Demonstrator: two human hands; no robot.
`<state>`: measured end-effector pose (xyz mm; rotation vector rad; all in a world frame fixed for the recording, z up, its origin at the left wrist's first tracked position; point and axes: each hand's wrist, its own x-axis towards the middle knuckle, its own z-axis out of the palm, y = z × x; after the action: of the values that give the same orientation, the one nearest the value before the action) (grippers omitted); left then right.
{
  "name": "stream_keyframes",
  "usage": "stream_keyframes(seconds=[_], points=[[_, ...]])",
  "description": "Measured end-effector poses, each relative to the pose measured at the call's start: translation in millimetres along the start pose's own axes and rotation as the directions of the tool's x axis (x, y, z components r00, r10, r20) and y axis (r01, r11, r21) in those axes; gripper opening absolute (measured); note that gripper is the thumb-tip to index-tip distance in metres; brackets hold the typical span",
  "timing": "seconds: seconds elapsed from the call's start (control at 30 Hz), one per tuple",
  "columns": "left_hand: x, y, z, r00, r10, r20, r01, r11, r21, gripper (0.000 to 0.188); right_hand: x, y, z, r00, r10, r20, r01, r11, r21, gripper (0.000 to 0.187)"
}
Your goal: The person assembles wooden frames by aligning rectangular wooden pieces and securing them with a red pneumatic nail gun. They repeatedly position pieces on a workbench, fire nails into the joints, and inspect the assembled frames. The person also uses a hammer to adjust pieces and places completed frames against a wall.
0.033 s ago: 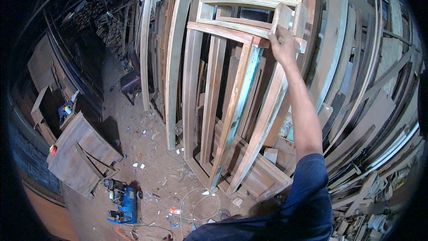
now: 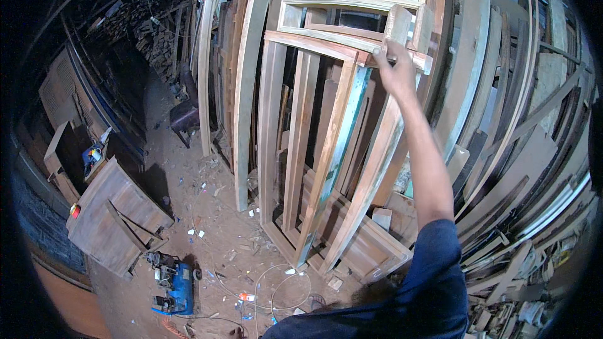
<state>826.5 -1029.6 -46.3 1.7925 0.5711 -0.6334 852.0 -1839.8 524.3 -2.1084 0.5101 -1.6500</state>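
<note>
My right hand (image 2: 398, 74) is raised at the upper end of a light wooden post (image 2: 397, 24), which leans upright among other timber. The fingers curl at the post's near face, and the thumb lies along its left side. A small dark spot shows between thumb and fingers; I cannot make out what it is. Right beside the hand, a pale rectangular wooden frame (image 2: 342, 0) rests on top of a tall standing wooden frame (image 2: 308, 43). One upright of the tall frame has a pale bluish-green face (image 2: 342, 129). My left hand is not in view.
A blue air compressor (image 2: 181, 289) stands on the littered floor at lower left, near a looped hose (image 2: 308, 285). A wooden panel (image 2: 119, 216) lies behind it. Long boards (image 2: 468, 56) lean at the right, above scrap wood (image 2: 502, 307).
My right hand has shifted slightly down the post, and its thumb now sticks up farther from the fingers. The frames and timber look almost unmoved.
</note>
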Motion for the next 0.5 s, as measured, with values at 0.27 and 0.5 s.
stream_keyframes(seconds=[0.27,0.5], points=[[-272,295,3,0.451,0.890,0.069,-0.891,0.453,-0.027,0.044,-199,-278,-52,0.670,-0.601,0.436,-0.137,0.477,0.868,0.034],[-460,313,-53,-0.302,0.895,-0.330,-0.805,-0.424,-0.414,0.027,-293,-464,-77,0.382,-0.904,0.194,-0.092,0.171,0.981,0.031]])
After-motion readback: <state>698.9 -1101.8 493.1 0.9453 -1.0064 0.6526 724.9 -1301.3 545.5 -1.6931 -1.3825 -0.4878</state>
